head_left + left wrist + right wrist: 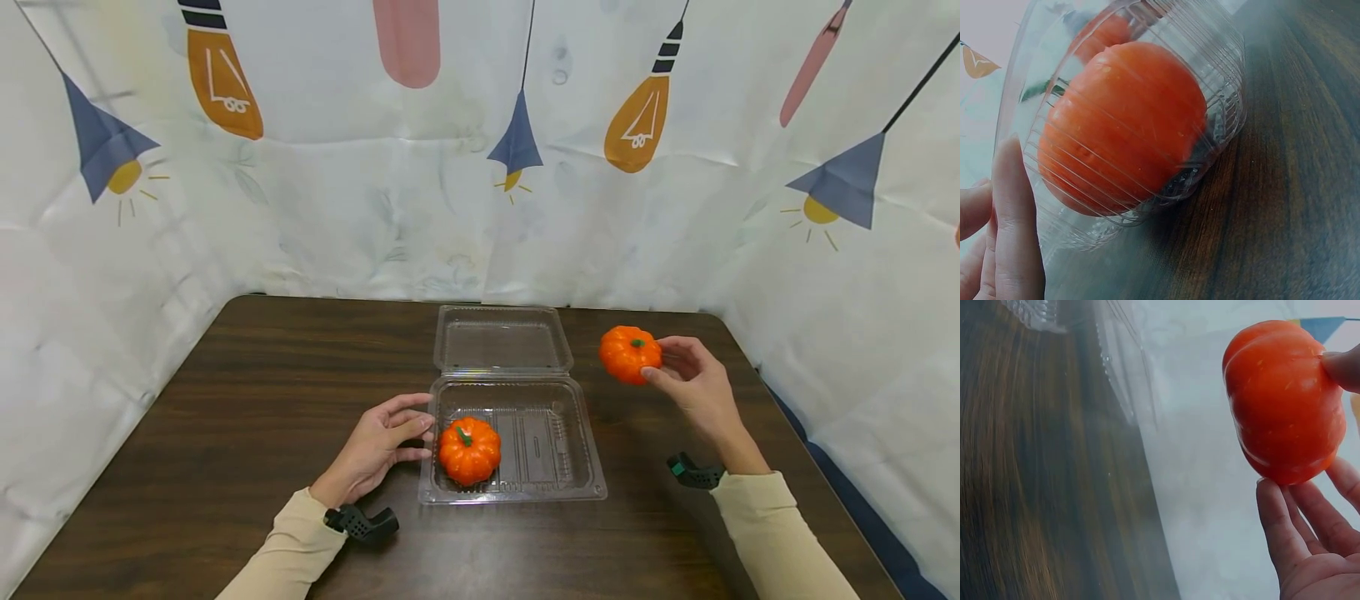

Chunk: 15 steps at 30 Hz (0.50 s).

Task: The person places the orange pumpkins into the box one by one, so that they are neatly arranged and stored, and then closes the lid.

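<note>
A clear plastic clamshell container point(536, 487) lies on the table with its lid point(502, 337) folded back. Inside, at the left, sits an orange toy pumpkin point(469, 451) with a green stem; the left wrist view shows this pumpkin point(1125, 131) through the ribbed wall. My left hand point(390, 442) rests against the container's left rim, fingers fairly straight. To the right of the lid, my right hand point(693, 383) holds a second orange pumpkin point(628, 355) above the table. In the right wrist view, thumb and fingertips pinch that pumpkin point(1285, 403) from opposite sides.
The dark wood-grain table point(285, 375) extends on both sides of the container. A white curtain point(337, 208) printed with lamps and bulbs hangs behind the table and along its sides. Black straps with small devices sit on both wrists.
</note>
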### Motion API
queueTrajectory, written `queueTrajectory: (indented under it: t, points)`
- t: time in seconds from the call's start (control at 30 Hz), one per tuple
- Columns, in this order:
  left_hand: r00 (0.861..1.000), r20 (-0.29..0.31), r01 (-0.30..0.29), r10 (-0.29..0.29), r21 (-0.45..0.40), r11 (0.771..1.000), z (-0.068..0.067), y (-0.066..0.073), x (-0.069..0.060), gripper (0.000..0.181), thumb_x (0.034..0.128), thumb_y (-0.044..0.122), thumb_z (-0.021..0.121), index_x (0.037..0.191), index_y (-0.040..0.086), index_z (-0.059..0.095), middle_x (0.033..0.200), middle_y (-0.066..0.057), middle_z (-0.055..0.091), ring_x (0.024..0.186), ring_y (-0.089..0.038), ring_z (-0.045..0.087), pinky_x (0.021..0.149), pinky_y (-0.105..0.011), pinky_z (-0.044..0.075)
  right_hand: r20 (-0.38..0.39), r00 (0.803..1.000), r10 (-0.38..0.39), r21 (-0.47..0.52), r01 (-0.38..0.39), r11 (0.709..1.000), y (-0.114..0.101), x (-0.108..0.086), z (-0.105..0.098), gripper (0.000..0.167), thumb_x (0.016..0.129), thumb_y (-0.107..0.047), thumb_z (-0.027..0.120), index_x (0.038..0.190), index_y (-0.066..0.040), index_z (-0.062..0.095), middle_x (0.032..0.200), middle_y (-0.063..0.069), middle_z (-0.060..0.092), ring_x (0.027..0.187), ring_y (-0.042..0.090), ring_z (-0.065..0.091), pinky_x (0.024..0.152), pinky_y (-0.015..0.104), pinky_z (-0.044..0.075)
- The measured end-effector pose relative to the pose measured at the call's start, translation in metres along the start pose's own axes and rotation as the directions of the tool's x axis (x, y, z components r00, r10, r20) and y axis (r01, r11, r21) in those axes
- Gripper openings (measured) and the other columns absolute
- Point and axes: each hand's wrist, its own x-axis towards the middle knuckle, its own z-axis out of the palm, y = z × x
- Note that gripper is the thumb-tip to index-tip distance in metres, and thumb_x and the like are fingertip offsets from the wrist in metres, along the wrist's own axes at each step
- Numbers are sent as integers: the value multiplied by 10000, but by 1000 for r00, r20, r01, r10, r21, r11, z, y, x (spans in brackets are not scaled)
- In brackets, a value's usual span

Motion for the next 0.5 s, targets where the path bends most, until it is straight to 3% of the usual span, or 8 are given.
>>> queueTrajectory:
  t: [0.5]
  points:
    - [1000,7,4,-4,-4,1000,0,0,0,558,1005,162,688,1491,21,453,1052,65,722,899,-102,710,812,-314,659,110,992,-56,33,53,998,-7,-1,21,494,923,-45,767,1345,16,517,1229,-212,627,1110,-95,643,913,81,554]
